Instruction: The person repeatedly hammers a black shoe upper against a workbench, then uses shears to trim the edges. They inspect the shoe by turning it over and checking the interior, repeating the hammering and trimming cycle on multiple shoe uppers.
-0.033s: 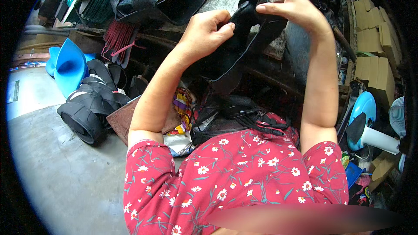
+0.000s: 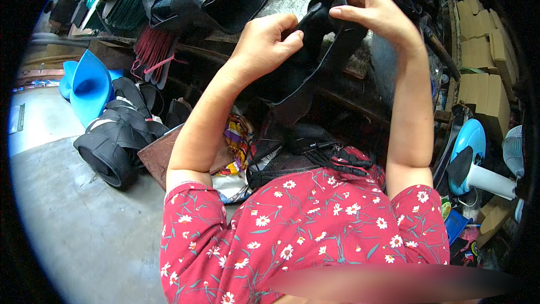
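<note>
Both my hands are raised over the edge of a worn bench and grip a limp black leather-like piece [image 2: 315, 50], which looks like a shoe upper. My left hand [image 2: 270, 39] is closed on its left side, thumb against curled fingers. Over its curled top edge, my right hand [image 2: 365, 11] pinches with thumb and fingers. A pale line runs along the edge of the piece, and its lower part hangs into shadow. Just to the left on the bench lies a heap of black leather-like pieces [image 2: 219, 0].
Teal bundles [image 2: 121, 8] and a pink bundle [image 2: 153, 45] are at the upper left. Black footwear-like pieces [image 2: 112, 146] and blue curved shapes [image 2: 87, 87] lie to my left. At right are tan boxes [image 2: 484, 90] and a blue-and-white fan-like object [image 2: 472, 152].
My right hand and forearm have shifted slightly down and left, and the right side of the black piece has moved a little with them. My left hand stays almost in place.
</note>
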The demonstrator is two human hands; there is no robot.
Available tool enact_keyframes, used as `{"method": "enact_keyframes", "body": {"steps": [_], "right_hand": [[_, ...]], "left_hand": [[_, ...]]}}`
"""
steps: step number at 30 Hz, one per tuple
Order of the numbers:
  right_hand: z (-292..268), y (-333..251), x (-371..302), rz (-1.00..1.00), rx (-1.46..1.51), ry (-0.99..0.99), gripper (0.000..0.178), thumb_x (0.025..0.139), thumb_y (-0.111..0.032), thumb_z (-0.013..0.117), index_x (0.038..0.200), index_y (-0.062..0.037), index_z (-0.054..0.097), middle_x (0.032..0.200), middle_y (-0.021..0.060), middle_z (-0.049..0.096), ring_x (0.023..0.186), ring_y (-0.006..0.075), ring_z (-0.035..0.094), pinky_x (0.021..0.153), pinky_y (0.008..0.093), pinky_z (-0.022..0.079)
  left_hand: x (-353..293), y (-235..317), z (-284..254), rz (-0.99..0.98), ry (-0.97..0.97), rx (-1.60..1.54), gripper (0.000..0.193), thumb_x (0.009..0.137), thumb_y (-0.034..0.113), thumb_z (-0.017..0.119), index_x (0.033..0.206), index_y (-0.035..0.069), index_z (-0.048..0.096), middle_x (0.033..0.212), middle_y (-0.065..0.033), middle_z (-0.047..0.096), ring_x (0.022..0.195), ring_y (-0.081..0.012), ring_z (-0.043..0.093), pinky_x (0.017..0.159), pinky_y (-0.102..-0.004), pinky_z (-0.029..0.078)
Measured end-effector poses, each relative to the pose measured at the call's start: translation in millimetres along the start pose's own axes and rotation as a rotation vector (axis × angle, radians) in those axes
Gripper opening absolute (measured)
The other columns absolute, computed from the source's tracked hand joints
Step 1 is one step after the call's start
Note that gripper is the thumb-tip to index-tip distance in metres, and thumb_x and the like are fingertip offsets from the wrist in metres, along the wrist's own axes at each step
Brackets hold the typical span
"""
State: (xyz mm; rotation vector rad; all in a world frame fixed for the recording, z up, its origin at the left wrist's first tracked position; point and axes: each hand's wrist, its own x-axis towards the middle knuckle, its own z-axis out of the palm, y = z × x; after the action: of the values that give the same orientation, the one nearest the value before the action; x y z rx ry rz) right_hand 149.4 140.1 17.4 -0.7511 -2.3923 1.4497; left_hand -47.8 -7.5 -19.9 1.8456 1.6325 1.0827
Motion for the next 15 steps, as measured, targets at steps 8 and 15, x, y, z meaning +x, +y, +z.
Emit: {"method": "enact_keyframes", "body": {"steps": [8, 15], "right_hand": [[30, 13, -32, -0.091, 0.488, 0.233, 0.02, 0.091, -0.014, 0.066, 0.106, -0.002, 0.067, 0.091, -0.0013, 0.069, 0.079, 0.0035, 0.062, 0.073, 0.0195, 0.05], [37, 12, -51, -0.008, 0.598, 0.258, 0.018, 0.091, -0.012, 0.064, 0.104, -0.0003, 0.068, 0.089, 0.0003, 0.07, 0.078, 0.0047, 0.064, 0.074, 0.0195, 0.05]], "left_hand": [[12, 12, 18, 0.138, 0.181, -0.023, 0.019, 0.086, 0.016, 0.07, 0.101, 0.004, 0.069, 0.089, -0.014, 0.068, 0.08, -0.0312, 0.067, 0.072, -0.0365, 0.053], [9, 18, 29, 0.226, 0.132, 0.002, 0.016, 0.086, 0.017, 0.07, 0.096, 0.004, 0.067, 0.083, -0.0146, 0.066, 0.075, -0.0337, 0.066, 0.067, -0.0399, 0.052]]}}
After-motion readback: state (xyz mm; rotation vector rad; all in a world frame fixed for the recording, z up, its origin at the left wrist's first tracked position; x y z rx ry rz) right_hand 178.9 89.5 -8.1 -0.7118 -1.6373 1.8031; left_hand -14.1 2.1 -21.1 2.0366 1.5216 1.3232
